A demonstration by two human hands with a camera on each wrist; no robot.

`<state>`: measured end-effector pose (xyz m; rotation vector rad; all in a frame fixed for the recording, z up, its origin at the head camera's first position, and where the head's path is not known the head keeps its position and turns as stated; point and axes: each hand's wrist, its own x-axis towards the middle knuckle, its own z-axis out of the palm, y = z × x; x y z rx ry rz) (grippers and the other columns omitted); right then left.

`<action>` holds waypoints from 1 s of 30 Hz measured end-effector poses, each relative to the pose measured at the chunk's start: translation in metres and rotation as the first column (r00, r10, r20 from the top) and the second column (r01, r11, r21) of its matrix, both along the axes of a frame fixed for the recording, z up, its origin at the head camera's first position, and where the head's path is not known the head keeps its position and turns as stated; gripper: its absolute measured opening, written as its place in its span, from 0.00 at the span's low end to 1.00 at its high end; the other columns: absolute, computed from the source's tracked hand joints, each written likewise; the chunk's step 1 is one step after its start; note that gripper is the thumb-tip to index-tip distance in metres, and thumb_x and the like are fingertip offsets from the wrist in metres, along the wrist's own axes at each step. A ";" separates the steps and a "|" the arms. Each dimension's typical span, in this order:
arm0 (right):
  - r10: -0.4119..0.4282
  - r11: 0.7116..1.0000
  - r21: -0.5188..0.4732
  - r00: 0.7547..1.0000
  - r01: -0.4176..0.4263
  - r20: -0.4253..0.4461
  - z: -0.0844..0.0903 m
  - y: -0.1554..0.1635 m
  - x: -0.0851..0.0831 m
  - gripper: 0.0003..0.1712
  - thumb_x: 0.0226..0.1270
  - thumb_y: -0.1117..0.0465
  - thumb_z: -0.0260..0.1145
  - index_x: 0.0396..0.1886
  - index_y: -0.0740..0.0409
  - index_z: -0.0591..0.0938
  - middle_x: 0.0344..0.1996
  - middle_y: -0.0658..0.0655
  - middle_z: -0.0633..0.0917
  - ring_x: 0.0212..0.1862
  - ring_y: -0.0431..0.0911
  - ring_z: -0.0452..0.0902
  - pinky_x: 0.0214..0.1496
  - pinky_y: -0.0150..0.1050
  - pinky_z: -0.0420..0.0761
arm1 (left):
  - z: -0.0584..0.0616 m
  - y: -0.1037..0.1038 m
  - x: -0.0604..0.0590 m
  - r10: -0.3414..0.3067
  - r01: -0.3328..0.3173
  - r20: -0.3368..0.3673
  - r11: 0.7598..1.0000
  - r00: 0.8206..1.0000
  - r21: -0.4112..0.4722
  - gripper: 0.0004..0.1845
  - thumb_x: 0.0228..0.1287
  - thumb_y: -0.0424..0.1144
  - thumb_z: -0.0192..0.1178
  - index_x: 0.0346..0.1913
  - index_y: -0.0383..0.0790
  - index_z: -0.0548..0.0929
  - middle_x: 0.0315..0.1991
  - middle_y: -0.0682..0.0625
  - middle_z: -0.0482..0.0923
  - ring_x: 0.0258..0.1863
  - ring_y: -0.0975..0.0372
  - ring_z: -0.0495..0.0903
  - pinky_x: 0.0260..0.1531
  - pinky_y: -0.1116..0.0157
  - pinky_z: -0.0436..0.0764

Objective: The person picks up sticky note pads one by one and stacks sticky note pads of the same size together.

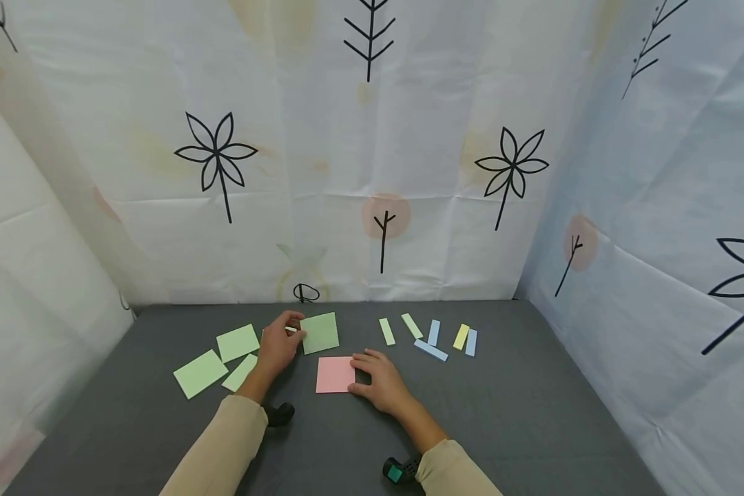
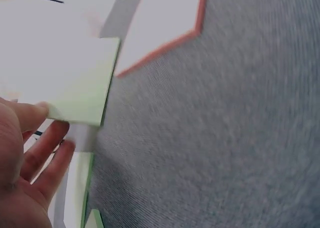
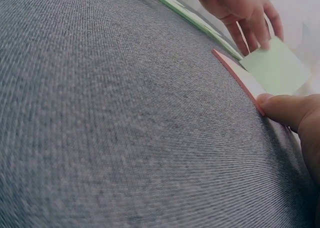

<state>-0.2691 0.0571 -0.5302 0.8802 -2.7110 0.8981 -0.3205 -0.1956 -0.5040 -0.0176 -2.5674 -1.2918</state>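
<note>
My left hand pinches a square green sticky-note pad by its left edge. In the left wrist view, the thumb lies on top of this pad with fingers beneath, its near edge raised off the cloth. A square pink sticky-note pad lies just in front of it on the grey table. My right hand holds the pink pad at its right side, fingers at the far corner and thumb at the near one. The right wrist view has the thumb on the pink pad's corner.
Several green pads lie left of my left arm, one partly hidden behind it. To the right are narrow paper strips: green, blue and yellow. Patterned white cloth walls off the grey table's back and sides.
</note>
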 end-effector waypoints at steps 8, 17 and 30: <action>0.009 1.000 -0.015 1.000 -0.009 -0.005 0.001 0.001 0.001 0.28 0.58 0.57 0.73 0.57 0.64 0.81 0.59 0.58 0.80 0.66 0.56 0.66 0.66 0.54 0.65 | 0.006 0.000 0.013 -0.034 0.017 0.040 0.931 0.999 0.365 0.19 0.65 0.28 0.60 0.59 0.36 0.77 0.45 0.38 0.76 0.30 0.54 0.84 0.29 0.59 0.84; -0.023 1.000 -0.003 1.000 0.023 0.016 0.001 0.000 0.002 0.30 0.59 0.55 0.73 0.60 0.61 0.79 0.60 0.57 0.79 0.67 0.55 0.65 0.65 0.55 0.66 | -0.001 -0.003 0.032 -0.099 0.016 0.164 0.896 0.981 0.443 0.21 0.66 0.28 0.60 0.61 0.30 0.76 0.43 0.36 0.79 0.26 0.56 0.82 0.26 0.61 0.84; -0.091 0.994 -0.052 0.987 0.098 0.131 0.003 -0.002 0.005 0.41 0.58 0.54 0.74 0.70 0.57 0.70 0.64 0.58 0.74 0.67 0.56 0.65 0.64 0.57 0.66 | -0.014 0.008 0.049 -0.097 0.058 0.162 0.971 0.982 0.230 0.18 0.60 0.26 0.63 0.54 0.31 0.80 0.38 0.42 0.80 0.27 0.58 0.79 0.22 0.63 0.82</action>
